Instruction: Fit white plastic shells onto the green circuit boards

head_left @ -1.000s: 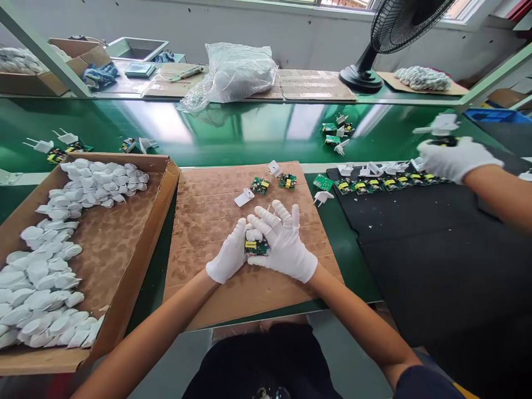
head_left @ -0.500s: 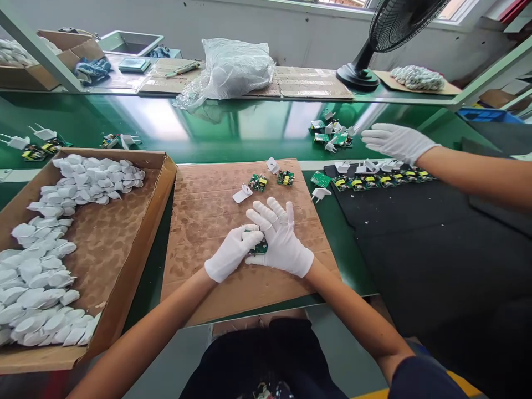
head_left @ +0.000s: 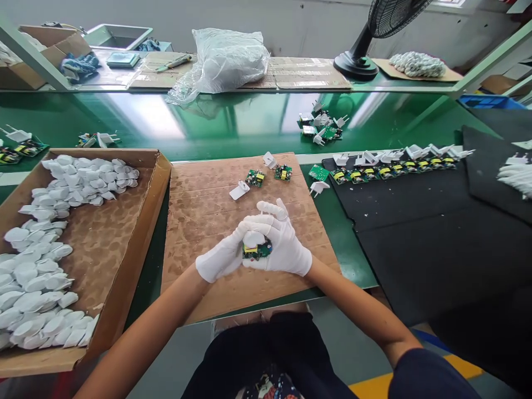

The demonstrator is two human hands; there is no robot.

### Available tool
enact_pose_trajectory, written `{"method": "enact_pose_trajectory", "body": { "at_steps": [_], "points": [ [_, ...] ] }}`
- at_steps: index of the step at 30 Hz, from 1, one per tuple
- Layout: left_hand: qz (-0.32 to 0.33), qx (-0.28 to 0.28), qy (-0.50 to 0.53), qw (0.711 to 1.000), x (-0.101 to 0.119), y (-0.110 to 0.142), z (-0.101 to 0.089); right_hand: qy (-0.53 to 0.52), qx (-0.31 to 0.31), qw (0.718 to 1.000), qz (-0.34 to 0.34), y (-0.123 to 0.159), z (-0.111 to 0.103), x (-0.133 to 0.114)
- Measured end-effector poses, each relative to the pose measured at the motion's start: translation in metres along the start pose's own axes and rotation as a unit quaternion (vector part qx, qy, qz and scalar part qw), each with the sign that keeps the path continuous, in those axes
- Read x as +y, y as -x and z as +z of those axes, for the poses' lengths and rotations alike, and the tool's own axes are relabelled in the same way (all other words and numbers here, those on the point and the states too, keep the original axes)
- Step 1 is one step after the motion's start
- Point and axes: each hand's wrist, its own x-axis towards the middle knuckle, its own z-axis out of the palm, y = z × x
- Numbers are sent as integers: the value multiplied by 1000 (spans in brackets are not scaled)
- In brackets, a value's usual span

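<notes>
Over the cardboard sheet [head_left: 199, 221], both white-gloved hands hold one small green circuit board [head_left: 262, 249] with a yellow component on it. My left hand [head_left: 224, 254] grips it from the left, its fingers reaching across the top toward the other hand. My right hand [head_left: 288, 249] cups the board from the right, with fingers curled around it. A white plastic part [head_left: 253, 239] shows above the board between the hands; whether it is joined to the board I cannot tell. Beyond the hands lie two loose boards, one of them a green-and-yellow board [head_left: 255, 178], and two white plug pieces, including a white plug piece [head_left: 239, 190].
At left stands a cardboard box [head_left: 143, 249] with many white plastic covers. A row of boards with plugs [head_left: 390, 169] lines the black mat [head_left: 415, 221]. Another pile [head_left: 322, 124] sits on the green surface behind. A co-worker's gloved hand [head_left: 517, 174] is at the right edge.
The board has turned so its yellow component shows. My right hand's spread fingers have curled in, and my left fingers have reached over the board. The co-worker's hand has drawn back to the right.
</notes>
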Motion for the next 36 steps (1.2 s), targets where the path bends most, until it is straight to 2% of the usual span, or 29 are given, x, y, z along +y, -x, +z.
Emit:
{"method": "enact_pose_trajectory", "body": {
  "at_steps": [6,11,14,16,20,23,26,30,33,36],
  "points": [
    [-36,-14,8,999,-5,-5,-3,-1,-20,997,74,-1,5,-10],
    [-21,36,23,999,-10,-10,-4,-54,-55,993,86,-2,2,-7],
    [-42,-9,6,999,-6,-8,-5,-80,-60,990,97,-3,-2,-3],
    [-45,-37,-31,998,-4,-7,-6,-62,-54,993,81,-1,-3,1],
    [27,-1,-151,988,-5,-7,-7,3,-51,999,4,2,0,8],
    [45,9,-146,988,-8,-9,-4,13,-85,996,-20,3,1,9],
    [65,51,-135,987,-8,-11,-2,24,-103,994,15,1,0,8],
    [108,105,-183,971,-6,-11,-3,32,-93,994,55,1,0,9],
    [108,81,-193,972,-3,-10,-5,32,-85,995,39,2,3,9],
    [115,55,-253,959,0,-8,-2,32,-79,996,31,3,5,7]
  ]
}}
